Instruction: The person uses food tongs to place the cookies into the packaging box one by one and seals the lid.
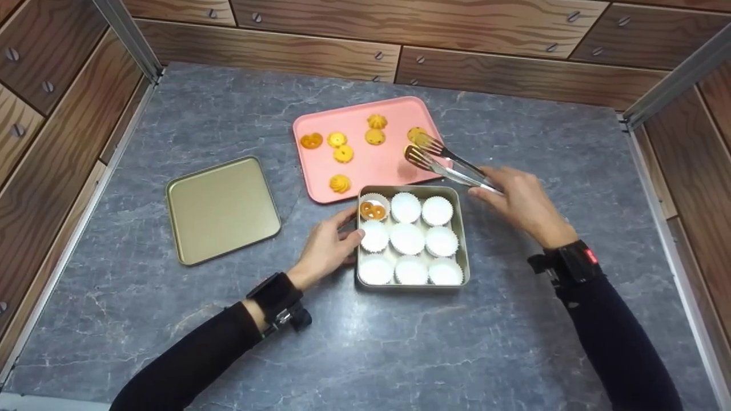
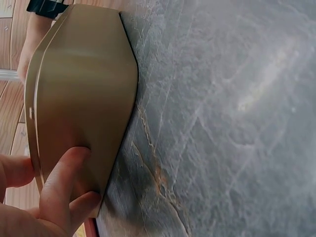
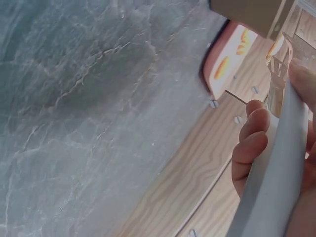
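Observation:
My right hand [image 1: 528, 202] grips metal tongs [image 1: 477, 166] with fork-shaped ends, which reach over the right part of the pink tray [image 1: 354, 191]. A round cookie [image 1: 416, 134] shows by the upper prong end, and a yellow edge of another peeks out beside the lower one; I cannot tell whether the tongs clasp it. At the tray's near side stands a square gold tin [image 1: 465, 251] of white paper cups [image 1: 407, 238], in rows of three. A pretzel [image 1: 373, 210] sits in the far-left cup. My left hand [image 1: 328, 248] holds the tin's left wall, thumb at the rim, fingers against the outside.
More cookies lie on the tray: a pretzel [image 1: 312, 141], a swirled one [image 1: 340, 183] and several round or star-shaped ones. A gold lid [image 1: 224, 211] lies flat to the left. Wood-patterned panels [image 1: 320, 51] enclose the grey marbled table [image 1: 274, 354].

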Tool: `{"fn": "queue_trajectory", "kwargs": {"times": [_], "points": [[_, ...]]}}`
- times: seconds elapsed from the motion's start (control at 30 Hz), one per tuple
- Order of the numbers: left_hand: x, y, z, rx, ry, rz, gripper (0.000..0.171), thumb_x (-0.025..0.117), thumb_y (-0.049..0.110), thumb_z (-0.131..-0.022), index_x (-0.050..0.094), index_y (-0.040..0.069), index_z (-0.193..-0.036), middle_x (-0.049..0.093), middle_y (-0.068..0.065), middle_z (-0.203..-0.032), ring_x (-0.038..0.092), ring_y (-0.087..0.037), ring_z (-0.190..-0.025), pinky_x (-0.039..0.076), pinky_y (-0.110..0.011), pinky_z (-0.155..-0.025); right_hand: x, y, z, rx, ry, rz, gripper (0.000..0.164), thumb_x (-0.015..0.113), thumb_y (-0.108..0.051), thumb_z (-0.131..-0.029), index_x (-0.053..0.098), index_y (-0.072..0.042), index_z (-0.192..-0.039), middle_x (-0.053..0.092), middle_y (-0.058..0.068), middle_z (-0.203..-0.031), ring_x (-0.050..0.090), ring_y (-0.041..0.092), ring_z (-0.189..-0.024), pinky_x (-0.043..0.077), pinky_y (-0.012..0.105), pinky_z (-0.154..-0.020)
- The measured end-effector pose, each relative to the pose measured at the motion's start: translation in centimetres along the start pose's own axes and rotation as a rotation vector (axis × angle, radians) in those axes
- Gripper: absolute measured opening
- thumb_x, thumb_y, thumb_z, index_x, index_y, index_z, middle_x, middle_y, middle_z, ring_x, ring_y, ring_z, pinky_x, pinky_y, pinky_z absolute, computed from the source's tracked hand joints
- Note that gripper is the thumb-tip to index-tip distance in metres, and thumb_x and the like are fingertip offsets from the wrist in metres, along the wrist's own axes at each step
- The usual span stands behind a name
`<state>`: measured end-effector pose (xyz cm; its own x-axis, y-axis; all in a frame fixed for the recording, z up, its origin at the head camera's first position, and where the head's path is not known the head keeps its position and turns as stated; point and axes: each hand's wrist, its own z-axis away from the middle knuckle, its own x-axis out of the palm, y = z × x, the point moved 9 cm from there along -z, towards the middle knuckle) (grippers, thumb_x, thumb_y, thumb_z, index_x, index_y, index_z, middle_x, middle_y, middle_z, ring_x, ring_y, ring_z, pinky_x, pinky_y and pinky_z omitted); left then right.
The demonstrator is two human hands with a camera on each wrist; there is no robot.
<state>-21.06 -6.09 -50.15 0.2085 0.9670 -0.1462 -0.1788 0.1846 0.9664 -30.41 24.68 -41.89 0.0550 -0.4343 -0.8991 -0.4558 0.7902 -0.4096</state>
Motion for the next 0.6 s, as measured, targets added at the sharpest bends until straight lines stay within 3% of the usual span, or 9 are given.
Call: {"fn": "queue_trajectory", "kwargs": {"times": [0.13,0.3,0.6], "points": [[0.0,-0.1,0.0,-0.011,-0.001,0.014,0.063,0.064,0.008,-0.100,0.040,0.007,-0.158,0.047,-0.024,-0.155,0.065,-0.036,-0.123,0.066,-0.032,-0.076,-1.0,-0.9,1.1,-0.042,0.033,0.020,0.051,0.074,-0.030,-0.097,0.065,-0.001,-0.138,0.073,0.022,-0.111,0.068,0.037,-0.092,0.057,0.056,-0.078],[-0.1,-0.2,0.0,-0.026,0.001,0.035,0.063,0.064,0.007,-0.100,0.040,0.008,-0.159,0.053,-0.028,-0.147,0.063,-0.039,-0.125,0.067,-0.035,-0.076,-1.8,-2.1,2.7,-0.083,0.045,0.033,0.049,0.075,-0.029,-0.097,0.066,-0.005,-0.138,0.073,0.021,-0.113,0.068,0.037,-0.092,0.057,0.055,-0.078],[0.1,-0.4,0.0,-0.045,-0.013,0.058,0.065,0.064,0.008,-0.101,0.038,0.009,-0.160,0.052,-0.027,-0.149,0.062,-0.038,-0.127,0.066,-0.033,-0.077,-1.8,-3.2,5.1,-0.103,0.050,0.027,0.051,0.078,-0.028,-0.094,0.065,-0.007,-0.139,0.073,0.014,-0.100,0.065,0.023,-0.075,0.059,0.041,-0.062]]}}
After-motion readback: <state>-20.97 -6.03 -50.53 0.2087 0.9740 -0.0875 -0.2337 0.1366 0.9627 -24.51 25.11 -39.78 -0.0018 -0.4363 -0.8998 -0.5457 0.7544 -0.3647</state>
